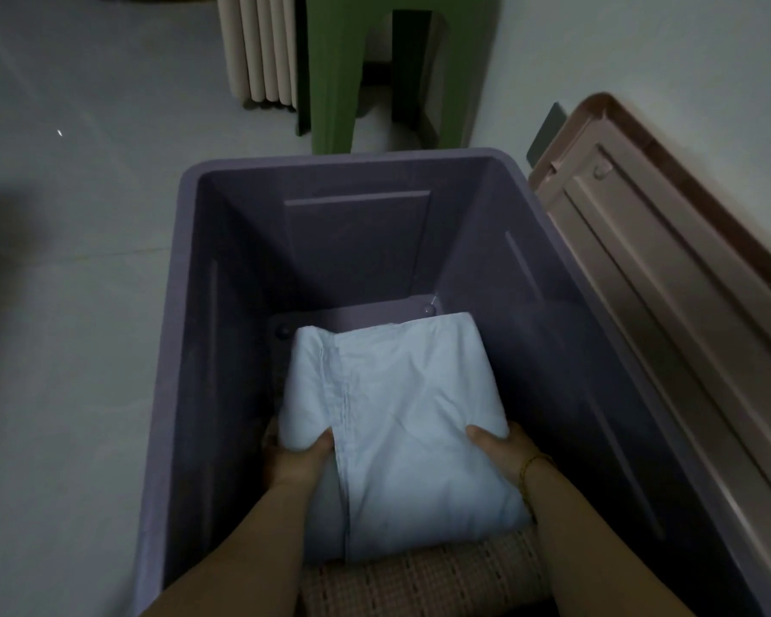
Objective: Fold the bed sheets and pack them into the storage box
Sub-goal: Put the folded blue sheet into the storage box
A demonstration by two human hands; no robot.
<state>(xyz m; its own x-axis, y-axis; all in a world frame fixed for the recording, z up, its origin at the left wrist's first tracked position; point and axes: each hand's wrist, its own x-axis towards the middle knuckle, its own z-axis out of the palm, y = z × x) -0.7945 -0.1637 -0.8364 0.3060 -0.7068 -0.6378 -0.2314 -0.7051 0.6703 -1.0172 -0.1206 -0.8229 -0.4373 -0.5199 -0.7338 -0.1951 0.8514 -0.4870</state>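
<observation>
Inside the purple storage box (188, 313), I am holding the folded pale-blue bed sheet (397, 407) between both grips. The left grip (297, 458) is clasping the bundle's left long edge and the right grip (501, 449) its right one, thumbs pressing on top and fingers tucking beneath. The bundle's long axis is running from the box's near wall toward its far wall, and most of the cloth is lying ahead of my grips, so the far end is leading and both grips are sitting equally close to it. The near end is overlapping a woven tan cloth (423, 576) at the near wall. I cannot tell whether the sheet is touching the box bottom. The box's lid (668, 278) is leaning beyond the right wall.
</observation>
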